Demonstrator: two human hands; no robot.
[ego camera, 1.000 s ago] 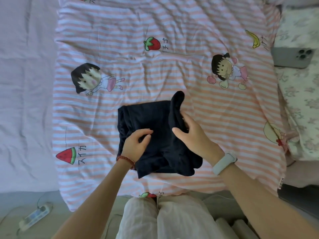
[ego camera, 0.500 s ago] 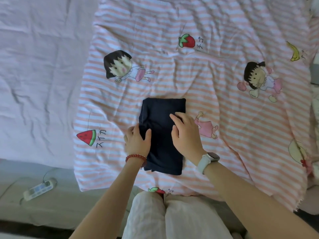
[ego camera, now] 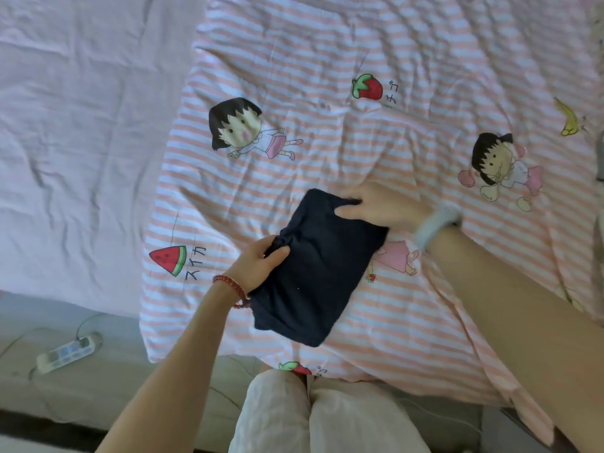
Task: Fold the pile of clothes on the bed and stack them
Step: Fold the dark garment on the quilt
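The striped quilt (ego camera: pixel 376 152) covers the bed and carries the work. The dark folded garment (ego camera: pixel 320 273) lies on its near-centre part, tilted, with its far end toward the right.

Hand state: the left hand (ego camera: pixel 258 268) pinches a bunched fold on the garment's left edge, thumb on top. The right hand (ego camera: pixel 379 209) holds the far right corner, thumb over the cloth, fingers apparently tucked beneath; the hand is blurred, so the exact finger position cannot be told. The hands are apart, one at each end of the piece.

Procedure, as judged: the step in hand is to square or carry the folded piece.
1. Keep both grips level so that the layers do not slide open.
2. Release the bunched left edge only after the cloth lies flat.
3. Press the top face smooth before stacking.

Count, largest to smallest:
- Quilt: one.
- Lilac sheet (ego camera: pixel 81 125), left: one.
- Garment: one; no other clothes and no stack are in view.
- Power strip (ego camera: pixel 67 351), on the floor, near left: one.
- Wristband (ego camera: pixel 434 220), right wrist: one.
- Red bracelet (ego camera: pixel 233 287), left wrist: one.
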